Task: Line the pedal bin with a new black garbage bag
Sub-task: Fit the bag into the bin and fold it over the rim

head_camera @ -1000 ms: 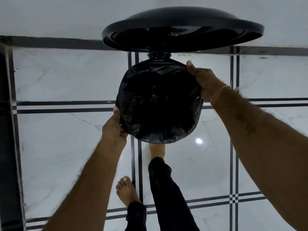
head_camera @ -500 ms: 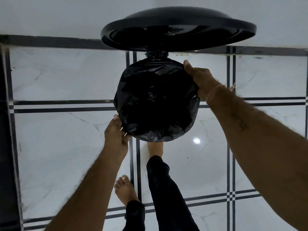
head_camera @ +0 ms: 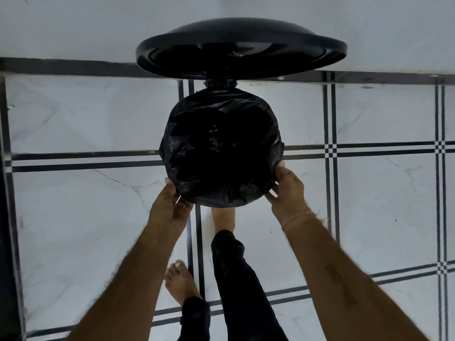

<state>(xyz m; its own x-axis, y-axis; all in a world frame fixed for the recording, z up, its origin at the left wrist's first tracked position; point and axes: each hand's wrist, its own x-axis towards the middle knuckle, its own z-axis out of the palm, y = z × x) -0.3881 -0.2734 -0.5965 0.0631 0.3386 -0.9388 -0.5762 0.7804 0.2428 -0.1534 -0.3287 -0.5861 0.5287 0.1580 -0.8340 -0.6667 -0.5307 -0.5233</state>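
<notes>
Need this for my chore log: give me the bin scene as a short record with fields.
bin lid: raised, open
black garbage bag: spread across the opening below the lid, edge folded down outside
left hand: grips the bag's near-left edge
right hand: grips the bag's near-right edge
forward foot: bare, reaches under the bag's near side; pedal hidden
other foot: bare, flat on the floor
floor: white marble tiles with black stripes

A black plastic garbage bag (head_camera: 221,153) lies before the round black lid (head_camera: 241,50) — left hand (head_camera: 170,207) at its near-left edge, right hand (head_camera: 288,193) near-right.
</notes>
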